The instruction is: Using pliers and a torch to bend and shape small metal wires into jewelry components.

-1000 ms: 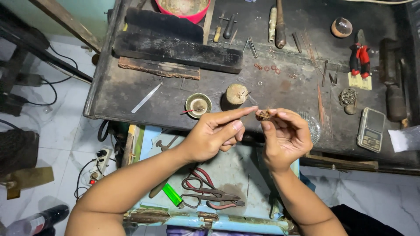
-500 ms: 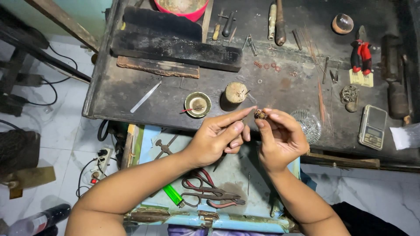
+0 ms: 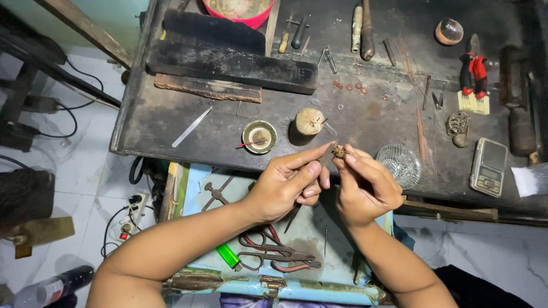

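Now the small coppery piece (image 3: 339,152) sits pinched at the fingertips of the right hand (image 3: 365,188), held just above the front edge of the dark workbench (image 3: 171,122). Compared with a second ago, both hands have drifted slightly right and closer together; the left hand (image 3: 285,185) stretches its forefinger to the piece while gripping a thin tool. Nearby stand a glass dish (image 3: 402,165), wooden stub (image 3: 309,121) and small round bowl (image 3: 259,137), unmoved.
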